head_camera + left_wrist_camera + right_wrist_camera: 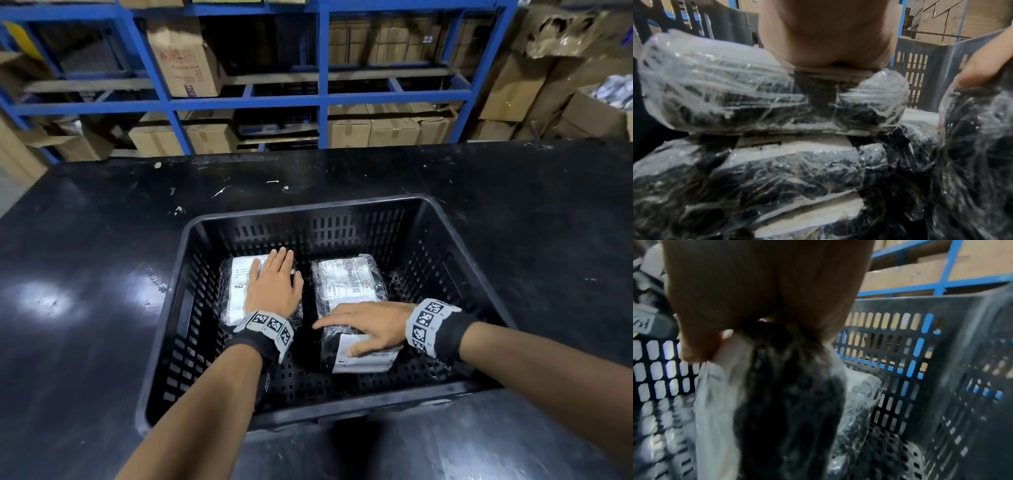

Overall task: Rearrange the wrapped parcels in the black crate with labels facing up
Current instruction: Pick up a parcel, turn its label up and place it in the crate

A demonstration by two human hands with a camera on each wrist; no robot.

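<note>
Head view: clear-film-wrapped dark parcels with white labels [346, 277] lie label-up in the slotted black plastic crate [212, 226]. Left hand [272, 286] flat, fingers straight, pressing left stack. Right hand [368, 325] spread on tilted front parcel [363, 356], gripping nothing. Advice: slide it square, keep palm flat.

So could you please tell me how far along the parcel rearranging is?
Done: the three wrapped parcels visible from above lie in the black crate with white labels up. In hand: left hand rests flat on the left stack; right hand presses the near-right parcel. Left: final straightening, perhaps.
</note>
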